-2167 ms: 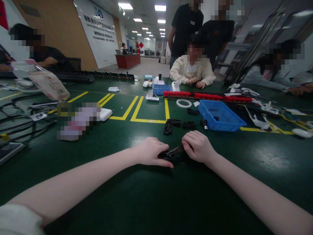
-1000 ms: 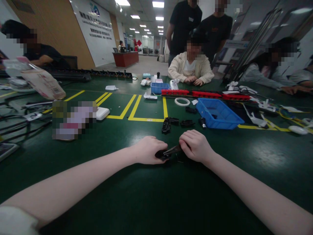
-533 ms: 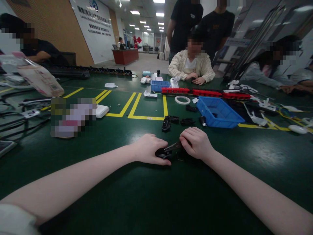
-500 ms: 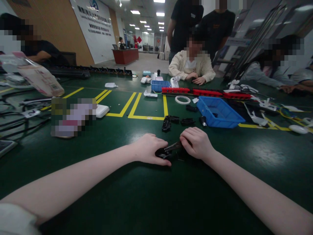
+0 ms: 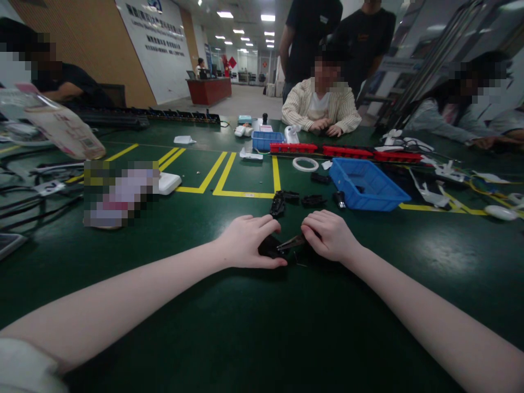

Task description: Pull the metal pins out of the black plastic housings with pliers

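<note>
My left hand (image 5: 249, 243) is curled around a small black plastic part (image 5: 268, 246) at the table's middle, thumb below and fingers above. Much of that part is hidden by the hand. My right hand (image 5: 327, 236) is closed on a pair of needle-nose pliers (image 5: 291, 243), whose handles are covered by the fingers. The metal jaws point left and their tip meets the right side of the black part. Just under the pliers, a thin wire-like piece (image 5: 301, 265) lies on the green table (image 5: 245, 333).
Beyond my hands lie several black parts (image 5: 278, 203), a blue bin (image 5: 368, 191) and a white ring (image 5: 305, 164). Red strips (image 5: 347, 153) run across the table. A phone (image 5: 123, 196), bottle (image 5: 61, 123) and cables (image 5: 45, 188) are at left. A person (image 5: 321, 106) sits opposite.
The whole view has shifted up slightly. My left fingers have spread a little around the black part, which looks turned; the pliers stay at it.
</note>
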{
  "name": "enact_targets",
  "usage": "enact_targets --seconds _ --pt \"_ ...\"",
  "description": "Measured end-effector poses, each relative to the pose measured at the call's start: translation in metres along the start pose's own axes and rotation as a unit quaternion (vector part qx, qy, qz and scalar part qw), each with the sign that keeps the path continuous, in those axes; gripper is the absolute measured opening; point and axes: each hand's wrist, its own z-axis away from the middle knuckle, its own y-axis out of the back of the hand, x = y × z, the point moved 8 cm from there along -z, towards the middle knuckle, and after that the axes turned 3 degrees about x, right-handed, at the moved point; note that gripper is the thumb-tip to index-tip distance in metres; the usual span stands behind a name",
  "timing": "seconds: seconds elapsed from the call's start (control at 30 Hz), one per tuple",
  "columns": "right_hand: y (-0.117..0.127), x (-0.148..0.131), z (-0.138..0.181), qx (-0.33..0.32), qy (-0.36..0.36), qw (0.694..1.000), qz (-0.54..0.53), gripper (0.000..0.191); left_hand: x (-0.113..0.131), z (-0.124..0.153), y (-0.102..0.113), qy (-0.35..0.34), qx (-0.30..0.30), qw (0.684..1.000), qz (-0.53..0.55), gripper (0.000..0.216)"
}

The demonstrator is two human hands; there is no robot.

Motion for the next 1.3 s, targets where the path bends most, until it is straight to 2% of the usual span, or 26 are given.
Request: enact_targets --seconds 0.13,0.3,0.43,0.6,0.93,1.13,1.3 --pt "0.003 0.006 0.001 0.009 -0.004 1.0 0.003 0.031 -0.007 0.0 -0.001 0.047 -0.005 0.999 -0.014 0.061" --pt "0.004 0.008 0.001 0.016 -0.008 1.0 0.012 0.029 -0.009 0.001 -0.002 0.064 -0.002 0.998 0.009 0.068" --pt "0.003 0.009 0.002 0.02 -0.012 1.0 0.014 0.025 -0.007 0.001 0.0 0.046 0.007 0.998 0.049 0.066" --pt "0.001 0.006 0.002 0.017 -0.013 1.0 0.013 0.026 -0.002 0.001 -0.002 0.005 -0.023 0.993 0.115 0.061" --pt "-0.001 -0.007 -0.001 0.014 -0.019 1.0 0.011 0.033 0.002 0.0 -0.008 -0.038 -0.047 0.994 0.093 0.067" --pt "0.001 -0.01 -0.001 0.021 -0.014 1.0 0.004 0.034 0.001 -0.002 -0.012 -0.032 -0.072 0.993 0.089 0.054" --pt "0.002 -0.012 -0.001 0.027 -0.005 1.0 0.002 0.033 -0.001 -0.001 -0.013 -0.039 -0.077 0.992 0.088 0.053"
